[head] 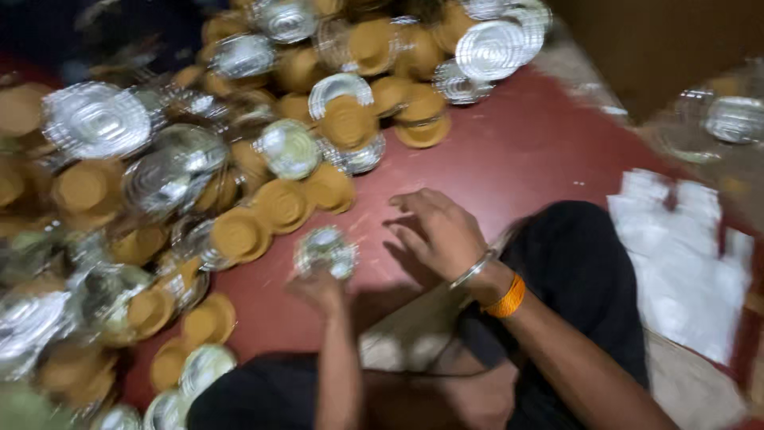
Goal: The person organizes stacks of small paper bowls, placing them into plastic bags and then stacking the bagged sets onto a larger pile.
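The picture is blurred by motion. My left hand [318, 288] is closed on a small silver foil bowl [325, 252], held just above the dark red floor [509, 151]. My right hand [436, 232] hovers to the right of it, fingers spread and pointing left, with nothing in it; its wrist carries a metal bangle and an orange band. Ahead and to the left lies a big heap of silver and tan paper bowls [239, 143], several turned upside down.
My legs in black cloth [581, 271] lie folded at the lower right. A stack of white sheets [684, 255] rests on the floor at the right. More silver bowls [728, 119] sit at the far right.
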